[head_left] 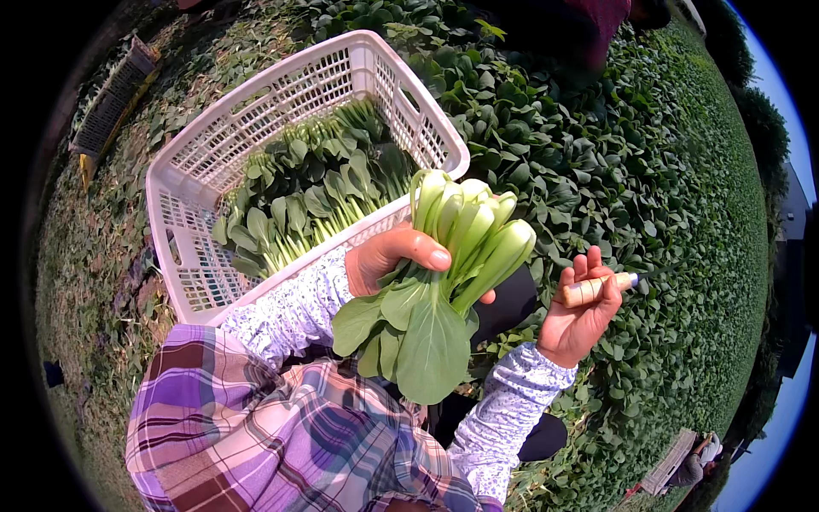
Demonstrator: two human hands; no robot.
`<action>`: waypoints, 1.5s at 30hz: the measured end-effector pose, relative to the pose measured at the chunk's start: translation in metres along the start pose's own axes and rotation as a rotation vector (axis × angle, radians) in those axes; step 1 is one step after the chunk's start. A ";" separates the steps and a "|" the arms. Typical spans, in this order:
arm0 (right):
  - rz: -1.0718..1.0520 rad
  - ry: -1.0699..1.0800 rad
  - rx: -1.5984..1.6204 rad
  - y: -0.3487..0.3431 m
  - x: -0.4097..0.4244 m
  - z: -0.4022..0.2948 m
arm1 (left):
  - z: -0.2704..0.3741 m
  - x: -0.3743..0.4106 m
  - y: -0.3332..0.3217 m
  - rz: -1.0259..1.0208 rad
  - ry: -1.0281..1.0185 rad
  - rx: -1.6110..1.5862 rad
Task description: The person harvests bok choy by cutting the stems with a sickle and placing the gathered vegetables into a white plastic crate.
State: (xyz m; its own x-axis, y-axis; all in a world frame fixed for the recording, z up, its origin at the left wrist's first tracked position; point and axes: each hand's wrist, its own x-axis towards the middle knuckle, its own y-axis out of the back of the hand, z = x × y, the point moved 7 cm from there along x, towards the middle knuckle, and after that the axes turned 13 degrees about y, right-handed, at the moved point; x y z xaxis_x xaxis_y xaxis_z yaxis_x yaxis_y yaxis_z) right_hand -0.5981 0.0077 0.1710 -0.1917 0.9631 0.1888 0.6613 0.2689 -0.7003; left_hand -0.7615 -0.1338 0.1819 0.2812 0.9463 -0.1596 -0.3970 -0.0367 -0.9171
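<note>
My left hand [397, 253] grips a bunch of bok choy [470, 224], its pale stem bases up and its green leaves hanging towards me. To the right, my right hand [579, 313] is palm up, its fingers curled around the wooden handle of a knife [592, 290]. The thin dark blade points away to the right, hard to make out against the leaves. Beyond my left forearm stands a white plastic crate [307, 80], tilted in view. Rows of cut bok choy [320, 198] lie inside it, and the held bunch overlaps its near right corner.
Standing leafy greens [640, 211] cover the ground to the right. Another crate [115, 99] is at the far left on trampled ground. A person in dark red [598, 29] is close at the top. Lower right, another person [694, 467] is beside a pale crate [668, 461].
</note>
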 end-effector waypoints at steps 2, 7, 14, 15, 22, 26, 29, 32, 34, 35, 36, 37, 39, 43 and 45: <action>-0.057 -0.031 -0.327 -0.018 0.012 0.014 | 0.019 -0.013 0.040 0.038 -0.094 -0.015; -0.163 -0.155 -0.679 -0.035 0.020 0.062 | 0.060 -0.077 0.109 0.392 -0.335 -0.029; -0.278 -0.137 -0.827 -0.061 0.024 0.091 | 0.084 -0.177 0.201 0.875 -0.450 -0.058; -0.270 -0.132 -0.836 -0.065 0.024 0.094 | 0.090 -0.194 0.215 0.966 -0.465 -0.023; -0.335 -0.192 -0.984 -0.079 0.029 0.106 | 0.149 -0.298 0.320 1.688 -0.542 0.615; -0.356 -0.159 -1.006 -0.090 0.026 0.123 | 0.153 -0.366 0.439 2.154 -0.427 0.804; -0.358 -0.217 -1.020 -0.093 0.028 0.131 | 0.134 -0.348 0.493 2.282 -0.126 0.707; -0.355 -0.241 -1.038 -0.093 0.031 0.135 | 0.122 -0.330 0.542 2.219 0.120 0.902; -0.366 -0.207 -1.083 -0.093 0.035 0.136 | 0.117 -0.306 0.569 2.173 0.128 0.903; -0.356 -0.190 -1.138 -0.091 0.038 0.134 | 0.106 -0.277 0.585 2.065 0.147 0.790; -0.377 -0.159 -1.158 -0.092 0.042 0.135 | 0.104 -0.282 0.603 1.994 0.167 0.787; -0.425 -0.139 -1.156 -0.096 0.043 0.144 | 0.090 -0.325 0.621 1.954 0.186 0.771; -0.473 -0.083 -1.190 -0.089 0.055 0.143 | 0.099 -0.338 0.654 1.817 0.277 0.793; -0.487 0.068 -1.103 -0.092 0.060 0.125 | 0.142 -0.355 0.660 1.722 0.123 0.833; -0.534 0.084 -1.092 -0.098 0.055 0.126 | 0.145 -0.371 0.621 1.855 0.046 0.862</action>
State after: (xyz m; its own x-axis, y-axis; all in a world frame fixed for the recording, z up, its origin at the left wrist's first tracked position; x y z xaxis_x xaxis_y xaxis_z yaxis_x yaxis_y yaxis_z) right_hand -0.7643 0.0328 0.1634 -0.6056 0.7154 0.3485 0.7834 0.4591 0.4189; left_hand -1.2392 -0.4605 -0.2750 -0.8503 -0.0459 -0.5243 -0.3948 -0.6030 0.6932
